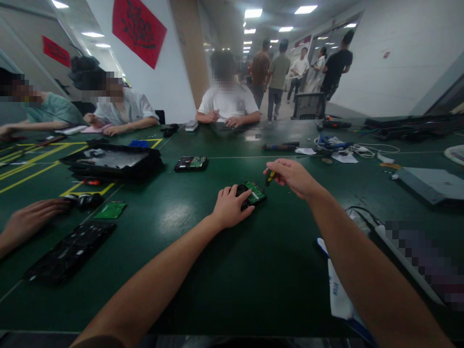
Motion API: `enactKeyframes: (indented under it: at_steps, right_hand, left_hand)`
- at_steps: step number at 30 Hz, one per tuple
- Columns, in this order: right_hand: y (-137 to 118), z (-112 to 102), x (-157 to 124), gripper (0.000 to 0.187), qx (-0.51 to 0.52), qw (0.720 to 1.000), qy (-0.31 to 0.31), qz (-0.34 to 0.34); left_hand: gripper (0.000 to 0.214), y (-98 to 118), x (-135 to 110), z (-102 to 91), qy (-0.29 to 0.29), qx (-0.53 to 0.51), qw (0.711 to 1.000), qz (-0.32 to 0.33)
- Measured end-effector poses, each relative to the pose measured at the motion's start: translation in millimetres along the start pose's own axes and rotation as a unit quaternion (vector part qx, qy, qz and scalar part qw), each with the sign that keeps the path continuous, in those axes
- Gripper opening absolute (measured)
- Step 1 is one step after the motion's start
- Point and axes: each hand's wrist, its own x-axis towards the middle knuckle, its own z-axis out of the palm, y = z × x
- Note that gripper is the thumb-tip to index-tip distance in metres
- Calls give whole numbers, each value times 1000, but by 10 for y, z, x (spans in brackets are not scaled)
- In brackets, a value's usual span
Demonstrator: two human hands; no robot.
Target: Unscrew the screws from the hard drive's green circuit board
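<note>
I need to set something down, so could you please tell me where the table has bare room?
Bare green tabletop lies between the held hard drive, left forearm and right forearm, and between the left forearm and the black panel. It's crowded around the black tray and the blue-and-white bundle.

Green table (pixel 261 275), chair (pixel 308 105) beyond; red poster (pixel 139 30) on white pillar (pixel 176 82); white wall (pixel 409 77) right; ceiling lights (pixel 253 13) lit.
</note>
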Motion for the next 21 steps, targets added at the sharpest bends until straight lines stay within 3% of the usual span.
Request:
enactKeyframes:
  at_steps: [3,7,13,17,21]
  right_hand:
    - [8,6,2,23,1,1000,11,3]
    - [-7,31,-11,19,24,999,-19,16]
    - [-49,58,-39,37,64,996,-62,28]
    - [-41,54,-44,35,95,993,-71,19]
    - [-20,34,-25,31,38,998,-52,-7]
  left_hand:
    - [65,-1,0,-8,-5,-3,1000,-1]
    - [64,9,3,-21,-9,2,1000,-2]
    - [63,20,2,-29,-4,5,1000,-1]
    - [63,18,3,-25,-6,3,1000,-5]
    - [63,17,0,-19,-5,3,1000,-3]
